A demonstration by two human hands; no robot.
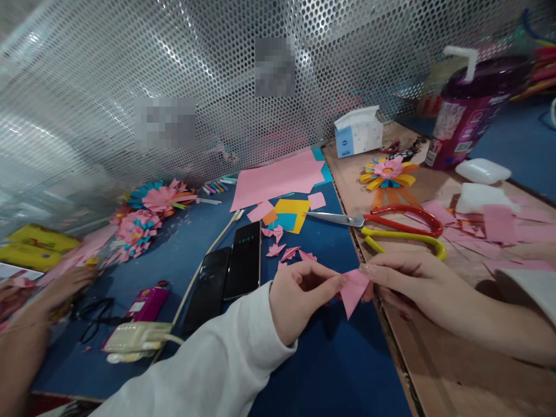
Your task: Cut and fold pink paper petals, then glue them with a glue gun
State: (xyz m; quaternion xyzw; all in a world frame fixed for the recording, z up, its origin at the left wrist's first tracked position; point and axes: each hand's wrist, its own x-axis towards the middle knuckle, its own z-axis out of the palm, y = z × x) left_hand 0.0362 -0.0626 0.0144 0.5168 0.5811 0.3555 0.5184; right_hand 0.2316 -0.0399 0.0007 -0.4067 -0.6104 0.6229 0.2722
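Note:
A small folded piece of pink paper (354, 294) is held up between my two hands, its pointed end hanging down. My left hand (304, 295), in a white sleeve, pinches its left side between thumb and fingers. At its right edge, my right hand (417, 289) grips it with the fingertips; some fingers are hidden behind. Just beyond my hands lie several small folded pink paper pieces (290, 253). Scissors (347, 219) with one red and one yellow handle rest a little farther off, across the seam between the blue and wooden tabletops.
Two phones (243, 260) lie left of my hands, by a white cable and power strip (136, 340). Paper flowers (143, 217), pink sheets (278, 178), a tissue pack (359, 132) and a purple cup (464, 119) stand around. Another person's hand (69, 286) is at far left.

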